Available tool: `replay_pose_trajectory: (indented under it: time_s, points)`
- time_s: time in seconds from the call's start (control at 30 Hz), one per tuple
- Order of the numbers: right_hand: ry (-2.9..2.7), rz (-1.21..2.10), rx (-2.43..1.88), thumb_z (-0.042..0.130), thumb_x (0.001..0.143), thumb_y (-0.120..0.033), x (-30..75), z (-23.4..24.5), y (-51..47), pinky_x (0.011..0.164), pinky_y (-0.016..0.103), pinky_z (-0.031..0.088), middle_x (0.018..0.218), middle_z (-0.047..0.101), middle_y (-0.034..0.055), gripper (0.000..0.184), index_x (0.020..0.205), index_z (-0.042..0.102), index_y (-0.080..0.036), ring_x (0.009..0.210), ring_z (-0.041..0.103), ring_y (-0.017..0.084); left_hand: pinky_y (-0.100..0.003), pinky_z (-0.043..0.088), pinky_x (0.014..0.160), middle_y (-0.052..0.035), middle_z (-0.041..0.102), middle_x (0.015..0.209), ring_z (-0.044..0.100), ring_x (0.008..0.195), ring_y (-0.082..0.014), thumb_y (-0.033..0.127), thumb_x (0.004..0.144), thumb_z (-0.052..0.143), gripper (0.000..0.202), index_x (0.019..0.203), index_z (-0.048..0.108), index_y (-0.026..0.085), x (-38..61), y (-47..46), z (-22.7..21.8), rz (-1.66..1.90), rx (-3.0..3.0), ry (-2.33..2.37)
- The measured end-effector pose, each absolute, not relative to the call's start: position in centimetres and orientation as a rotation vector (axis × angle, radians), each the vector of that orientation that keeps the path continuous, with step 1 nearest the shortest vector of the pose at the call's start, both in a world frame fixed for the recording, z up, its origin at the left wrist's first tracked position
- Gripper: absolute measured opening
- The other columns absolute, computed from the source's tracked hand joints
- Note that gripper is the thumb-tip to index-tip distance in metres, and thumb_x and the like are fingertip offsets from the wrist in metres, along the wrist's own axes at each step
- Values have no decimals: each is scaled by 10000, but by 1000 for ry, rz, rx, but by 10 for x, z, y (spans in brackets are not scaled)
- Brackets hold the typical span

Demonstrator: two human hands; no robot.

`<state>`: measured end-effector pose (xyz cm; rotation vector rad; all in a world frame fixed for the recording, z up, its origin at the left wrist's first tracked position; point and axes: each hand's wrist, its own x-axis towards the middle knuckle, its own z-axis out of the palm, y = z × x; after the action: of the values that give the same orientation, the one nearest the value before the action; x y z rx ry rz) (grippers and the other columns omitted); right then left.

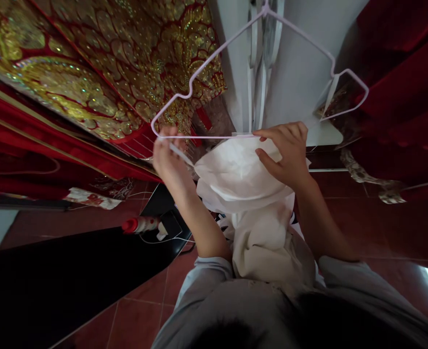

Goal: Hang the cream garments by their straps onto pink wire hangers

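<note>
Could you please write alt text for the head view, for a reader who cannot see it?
A person's left hand and right hand are at the bottom bar of a lilac clothes hanger, white fabric just below. Gold-sequined red garments fill the upper left, dark red fabric the right; a red-capped bottle is on a black table.

- Left hand (168, 151) at the lower left corner of the lilac hanger (210, 137).
- Right hand (284, 152) touching its lower bar, above white cloth (232, 167).
- Red-capped bottle (139, 224) by the right end of the black table (72, 271).
</note>
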<state>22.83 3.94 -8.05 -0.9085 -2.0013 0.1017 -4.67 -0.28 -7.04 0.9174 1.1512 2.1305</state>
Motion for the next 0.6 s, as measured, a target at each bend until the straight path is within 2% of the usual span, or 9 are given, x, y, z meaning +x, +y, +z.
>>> replay_pose_trajectory:
  time_s: [0.07, 0.1, 0.23, 0.33, 0.47, 0.53, 0.6]
  points:
    - [-2017, 124, -922, 597, 1023, -376, 228, -78, 37, 1167, 565, 390, 1078, 747, 20, 319, 1321, 697, -322, 1076, 637, 277, -437, 589, 1052, -98, 817, 1162, 776, 1175, -289, 482, 1080, 617, 316, 1138, 761, 207, -21, -2, -63, 2004, 983, 1116]
    - [-2026, 137, -921, 600, 1023, -382, 228, -75, 36, 1174, 571, 392, 1095, 751, 24, 330, 1334, 693, -323, 1093, 642, 281, -430, 591, 1046, -102, 813, 1109, 783, 1134, -288, 512, 1072, 626, 333, 1089, 736, 199, -10, -1, -58, 2001, 990, 1087]
    - [-1920, 128, -846, 626, 1016, -375, 235, -69, 34, 1148, 553, 467, 1224, 738, 58, 329, 1334, 685, -315, 1191, 661, 295, -374, 593, 979, -40, 704, 852, 779, 973, -245, 523, 1096, 617, 348, 922, 584, 224, 17, 2, -43, 2069, 923, 997]
    - [-1541, 5, -923, 649, 957, -322, 254, -71, 44, 1067, 511, 545, 1255, 702, 82, 340, 1292, 686, -282, 1213, 664, 291, -318, 589, 879, -5, 580, 742, 737, 851, -207, 464, 1134, 574, 350, 876, 525, 233, 26, 1, -39, 2069, 854, 989]
    - [-1267, 158, -1112, 673, 820, -196, 282, -73, 61, 866, 396, 574, 1288, 715, 80, 498, 1313, 715, -254, 1001, 696, 205, -268, 551, 745, 12, 493, 677, 676, 748, -182, 373, 1159, 539, 358, 833, 488, 235, 33, 0, -35, 2085, 792, 993]
    - [-1350, 303, -1127, 699, 807, -180, 287, -65, 61, 703, 313, 523, 1179, 749, 68, 364, 1155, 795, -232, 821, 660, 145, -258, 524, 692, 15, 471, 657, 660, 725, -178, 339, 1165, 526, 363, 820, 481, 235, 35, 1, -33, 2109, 769, 988]
    - [-1458, 416, -1081, 722, 844, -200, 284, -51, 57, 561, 269, 397, 987, 770, 51, 185, 989, 834, -220, 649, 558, 99, -254, 507, 664, 17, 459, 647, 643, 702, -174, 329, 1167, 523, 370, 813, 476, 235, 36, 2, -31, 2128, 749, 994]
